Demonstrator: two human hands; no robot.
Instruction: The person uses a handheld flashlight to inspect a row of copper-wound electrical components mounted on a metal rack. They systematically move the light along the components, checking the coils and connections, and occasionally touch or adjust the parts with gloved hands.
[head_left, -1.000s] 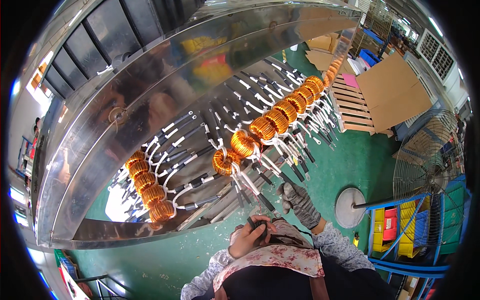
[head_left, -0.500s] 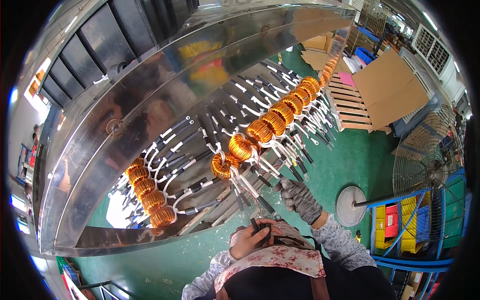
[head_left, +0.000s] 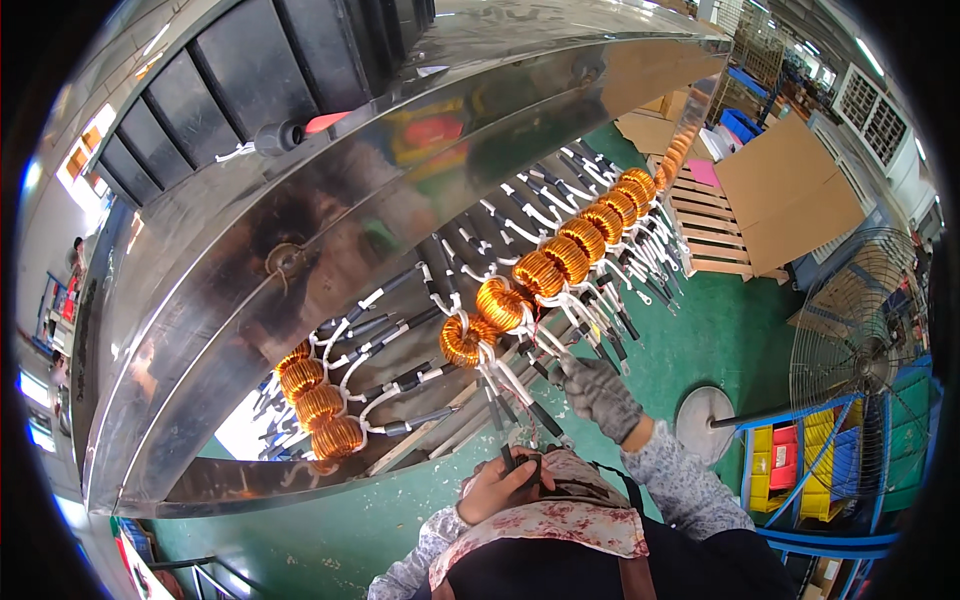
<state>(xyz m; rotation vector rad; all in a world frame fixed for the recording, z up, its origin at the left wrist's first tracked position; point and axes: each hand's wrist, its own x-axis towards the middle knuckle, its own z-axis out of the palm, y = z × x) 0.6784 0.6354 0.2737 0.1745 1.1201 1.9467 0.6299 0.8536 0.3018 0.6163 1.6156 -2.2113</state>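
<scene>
A row of copper-wound ring coils (head_left: 540,273) runs from the middle toward the far right, with white-sleeved leads (head_left: 515,380) hanging from them. Many leads have black sleeves and metal ring ends. My right hand (head_left: 603,400), in a grey glove, is closed with its fingertips at the lead ends below the second-nearest coil. Whatever it pinches is hidden by the fingers. Close to my body, my bare left hand (head_left: 500,490) is closed around small black pieces (head_left: 528,466), one of them a thin strip sticking up. The nearest coil (head_left: 467,340) hangs beyond this hand.
A shiny metal frame (head_left: 330,240) spans the left and far side; another coil row (head_left: 318,402) hangs inside it. Black bins (head_left: 240,75) stand on top. To the right are a caged fan (head_left: 865,350), coloured bins (head_left: 800,455), a pallet (head_left: 705,225) and cardboard (head_left: 790,190).
The whole view has shifted, so the coils and frame appear farther right and slightly lower. My right hand has come closer to the lead ends. My left hand keeps its hold near my body.
</scene>
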